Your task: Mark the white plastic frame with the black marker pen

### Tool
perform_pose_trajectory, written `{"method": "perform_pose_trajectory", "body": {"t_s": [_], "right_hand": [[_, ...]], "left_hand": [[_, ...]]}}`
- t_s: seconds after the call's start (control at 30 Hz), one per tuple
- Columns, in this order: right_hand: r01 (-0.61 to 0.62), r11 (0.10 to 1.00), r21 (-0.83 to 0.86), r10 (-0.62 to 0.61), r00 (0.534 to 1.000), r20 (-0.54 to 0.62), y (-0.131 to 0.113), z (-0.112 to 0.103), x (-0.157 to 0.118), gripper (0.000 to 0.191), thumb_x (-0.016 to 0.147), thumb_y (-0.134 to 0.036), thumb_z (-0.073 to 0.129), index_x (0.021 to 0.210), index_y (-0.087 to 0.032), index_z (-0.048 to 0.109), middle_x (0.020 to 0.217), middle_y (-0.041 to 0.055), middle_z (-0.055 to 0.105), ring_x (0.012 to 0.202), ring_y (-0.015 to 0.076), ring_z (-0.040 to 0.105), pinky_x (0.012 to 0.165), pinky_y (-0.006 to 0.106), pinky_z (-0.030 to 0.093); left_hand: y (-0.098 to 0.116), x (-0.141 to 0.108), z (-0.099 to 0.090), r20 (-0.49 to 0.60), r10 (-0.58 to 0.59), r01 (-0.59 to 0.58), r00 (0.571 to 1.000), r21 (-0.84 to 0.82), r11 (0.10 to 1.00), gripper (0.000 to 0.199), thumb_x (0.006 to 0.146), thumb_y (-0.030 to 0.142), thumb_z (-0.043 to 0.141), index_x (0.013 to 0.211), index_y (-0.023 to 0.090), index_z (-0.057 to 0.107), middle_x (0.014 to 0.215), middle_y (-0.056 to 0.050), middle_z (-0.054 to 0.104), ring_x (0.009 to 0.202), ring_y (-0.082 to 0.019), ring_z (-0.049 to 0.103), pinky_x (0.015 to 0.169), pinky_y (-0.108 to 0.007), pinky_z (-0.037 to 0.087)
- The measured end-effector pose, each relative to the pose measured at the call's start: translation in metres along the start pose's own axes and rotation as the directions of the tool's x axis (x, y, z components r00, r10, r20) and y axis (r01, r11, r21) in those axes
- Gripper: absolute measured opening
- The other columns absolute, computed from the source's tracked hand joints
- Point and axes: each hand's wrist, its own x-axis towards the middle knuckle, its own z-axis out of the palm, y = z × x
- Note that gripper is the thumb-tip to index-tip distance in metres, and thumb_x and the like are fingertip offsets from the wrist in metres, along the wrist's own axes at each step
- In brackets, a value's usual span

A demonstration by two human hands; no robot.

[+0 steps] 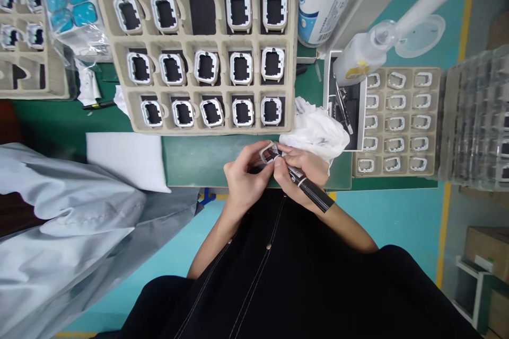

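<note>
Near the table's front edge, my left hand (248,172) is closed around a small watch-case frame (267,154), a rounded square with a pale rim. My right hand (298,169) grips a thick black marker pen (312,190), its tip end pointing into the frame and its rear end toward my body. Whether the tip touches the frame is too small to tell. Ahead of my hands lies a beige moulded tray (159,87) with similar white frames in its compartments; one compartment (202,17) in the back row holds no frame.
A crumpled white cloth (318,130) lies beside my right hand. Further right are a box with tweezers (344,108), a pump bottle (358,55) and another tray of frames (407,167). A white pad (125,159) lies left, by a person's grey sleeve (71,212).
</note>
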Motion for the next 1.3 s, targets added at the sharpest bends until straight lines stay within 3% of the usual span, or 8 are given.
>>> {"method": "perform_pose_trajectory", "body": {"t_s": [0.1, 0.27, 0.43, 0.53, 0.7, 1.0, 1.2, 1.3], "right_hand": [[0.031, 1.0, 0.001, -0.031, 0.999, -0.012, 0.0, 0.001, 0.002, 0.016, 0.106, -0.018, 0.079, 0.103, -0.032, 0.072, 0.085, -0.0051, 0.082, 0.07, 0.0201, 0.086, 0.086, 0.038, 0.083], [0.097, 0.993, -0.065, -0.1, 0.994, -0.044, -0.004, 0.001, 0.007, 0.016, 0.108, -0.015, 0.077, 0.104, -0.029, 0.07, 0.086, -0.0048, 0.082, 0.073, 0.018, 0.087, 0.083, 0.032, 0.082], [0.078, 0.994, -0.073, -0.081, 0.996, -0.042, -0.008, 0.0, 0.009, 0.015, 0.108, -0.017, 0.078, 0.101, -0.028, 0.07, 0.092, -0.0025, 0.087, 0.086, 0.0211, 0.093, 0.09, 0.033, 0.083], [0.079, 0.995, -0.055, -0.082, 0.996, -0.048, -0.008, 0.0, 0.009, 0.017, 0.107, -0.015, 0.078, 0.101, -0.028, 0.07, 0.089, -0.0029, 0.087, 0.084, 0.0219, 0.093, 0.089, 0.035, 0.083], [0.039, 0.999, -0.035, -0.041, 0.998, -0.041, -0.007, -0.001, 0.007, 0.019, 0.105, -0.013, 0.081, 0.101, -0.027, 0.069, 0.094, -0.0001, 0.089, 0.1, 0.027, 0.096, 0.086, 0.034, 0.082], [-0.001, 0.999, -0.044, 0.0, 1.0, -0.03, -0.01, -0.001, 0.013, 0.021, 0.107, -0.016, 0.079, 0.096, -0.028, 0.066, 0.084, -0.0048, 0.084, 0.088, 0.0226, 0.094, 0.084, 0.031, 0.081], [-0.009, 1.0, -0.022, 0.009, 1.0, -0.024, -0.009, -0.002, 0.011, 0.022, 0.107, -0.019, 0.079, 0.093, -0.029, 0.065, 0.083, -0.0045, 0.085, 0.088, 0.0231, 0.094, 0.082, 0.033, 0.081], [0.011, 1.0, -0.014, -0.012, 0.999, -0.042, -0.009, -0.002, 0.007, 0.02, 0.107, -0.018, 0.079, 0.096, -0.028, 0.066, 0.088, -0.003, 0.087, 0.092, 0.0248, 0.095, 0.084, 0.034, 0.082]], "left_hand": [[0.001, 0.0, 0.0, -0.005, 0.014, -0.014, 1.0, 0.019, 1.0, 0.035, 0.101, 0.034, 0.092, 0.134, 0.024, 0.085, 0.114, -0.004, 0.094, 0.092, -0.02, 0.091, 0.087, -0.029, 0.076], [0.003, 0.001, 0.0, -0.012, 0.028, -0.028, 1.0, 0.009, 1.0, 0.033, 0.101, 0.029, 0.092, 0.133, 0.024, 0.085, 0.116, -0.004, 0.094, 0.096, -0.019, 0.092, 0.091, -0.027, 0.075], [0.004, 0.001, 0.001, -0.007, 0.029, -0.029, 1.0, -0.008, 1.0, 0.035, 0.1, 0.029, 0.093, 0.134, 0.024, 0.086, 0.116, -0.004, 0.094, 0.097, -0.02, 0.093, 0.092, -0.028, 0.076], [0.004, 0.001, 0.001, -0.009, 0.036, -0.036, 0.999, -0.014, 0.999, 0.034, 0.1, 0.027, 0.093, 0.133, 0.024, 0.086, 0.116, -0.004, 0.094, 0.097, -0.019, 0.093, 0.092, -0.028, 0.077], [0.003, 0.002, 0.001, 0.007, 0.029, -0.029, 1.0, -0.01, 1.0, 0.034, 0.101, 0.029, 0.091, 0.134, 0.024, 0.085, 0.118, -0.005, 0.094, 0.099, -0.02, 0.093, 0.094, -0.028, 0.077], [0.002, 0.001, -0.001, 0.004, 0.04, -0.04, 0.999, 0.064, 0.997, 0.036, 0.101, 0.032, 0.093, 0.135, 0.024, 0.086, 0.117, -0.005, 0.094, 0.095, -0.019, 0.091, 0.091, -0.028, 0.075], [0.006, 0.003, 0.002, 0.006, -0.033, 0.033, 0.999, -0.05, 0.998, 0.034, 0.099, 0.032, 0.093, 0.132, 0.023, 0.084, 0.115, -0.005, 0.094, 0.099, -0.022, 0.093, 0.093, -0.031, 0.077], [0.01, 0.005, 0.0, 0.029, -0.089, 0.092, 0.996, -0.137, 0.986, 0.043, 0.093, 0.029, 0.099, 0.133, 0.023, 0.084, 0.11, -0.004, 0.094, 0.097, -0.022, 0.093, 0.091, -0.03, 0.077]]}}
